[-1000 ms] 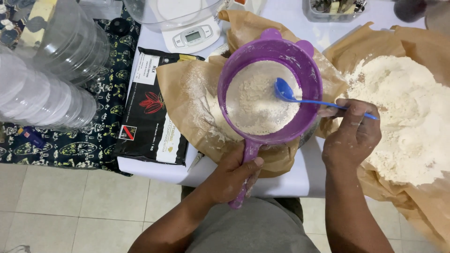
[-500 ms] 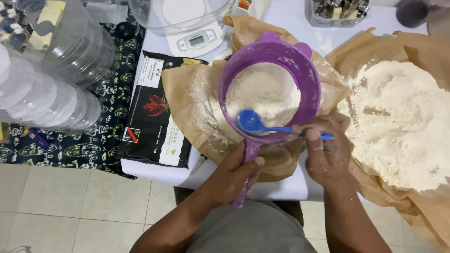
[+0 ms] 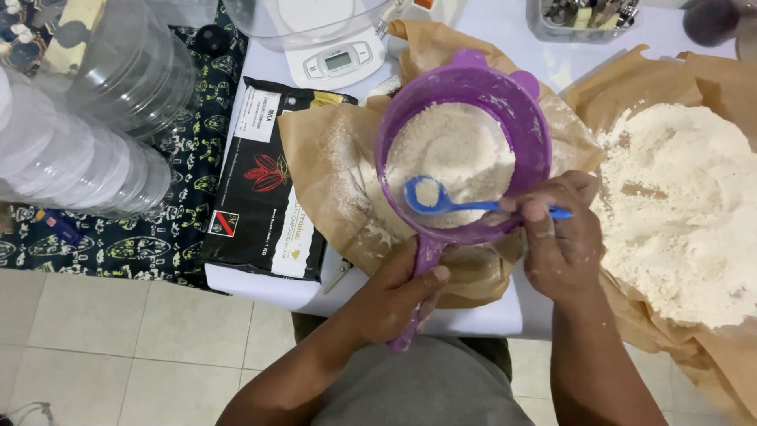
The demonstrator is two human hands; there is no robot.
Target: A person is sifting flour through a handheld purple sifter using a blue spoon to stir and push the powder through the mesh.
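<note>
White tabletop [image 3: 489, 319] w/ brown paper [image 3: 331, 170] spread over it, tiled floor below. Left hand [image 3: 394, 296] is wrapped round the handle of the purple sieve [image 3: 461, 154], held over the paper at frame centre. Right hand [image 3: 556, 237] pinches the blue spoon [image 3: 441, 201]; vs. a sec ago its bowl has swung from the sieve's right rim to lower left, so flour [image 3: 453, 150] is being stirred thru. Big flour pile [image 3: 678, 213] at right, black packet [image 3: 268, 185] at left.

A flat black bag [image 3: 264, 189] lies just left of the purple sieve [image 3: 465, 87], bearing a red flower mark, a white label at its top corner and gold print; beyond it, up-left of the sieve, a white kitchen scale [image 3: 335, 63] shows a small grey screen [image 3: 337, 60].
</note>
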